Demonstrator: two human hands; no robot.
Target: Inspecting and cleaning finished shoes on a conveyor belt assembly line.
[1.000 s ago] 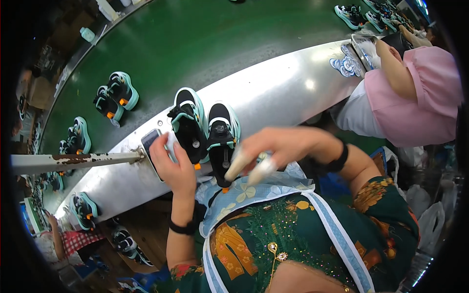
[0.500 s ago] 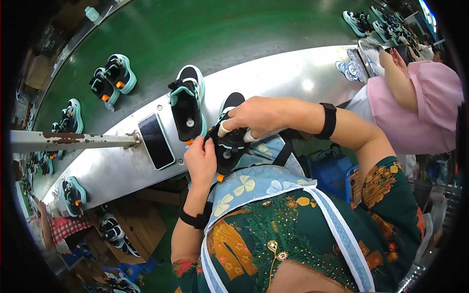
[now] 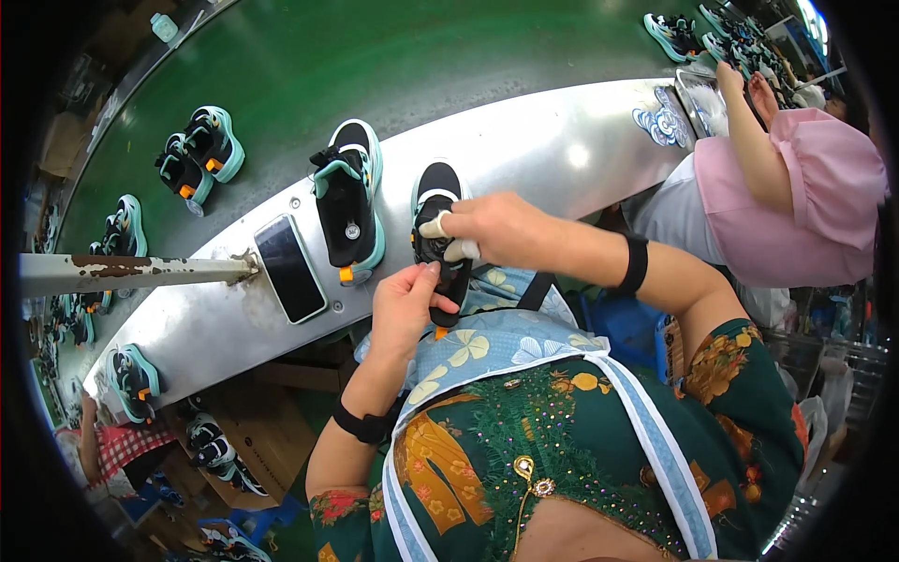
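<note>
A black sneaker [image 3: 437, 180] with white and mint trim lies before me at the table's edge, its toe pointing away and its heel by my apron. My right hand [image 3: 506, 227] curls over its lacing from the right, with pale finger covers on two fingertips. At the shoe's opening, my left hand [image 3: 405, 304] is closed, thumb against forefinger, on the near left side. Exactly which part each hand grips is hidden by the fingers. A matching sneaker [image 3: 348, 211] with an orange heel tab stands just left of it, untouched.
Left of the shoes lies a phone [image 3: 290, 269] on the metal table [image 3: 534, 131], near a rusty white bar [image 3: 140, 272]. A pair of sneakers [image 3: 201, 155] rests on the green surface [image 3: 375, 56] beyond. A co-worker in pink [image 3: 787, 206] is at the right.
My hands have shifted on the sneaker; the right has moved slightly down and right, uncovering more of the toe. The shoe now lies straighter. The co-worker's hand has lifted.
</note>
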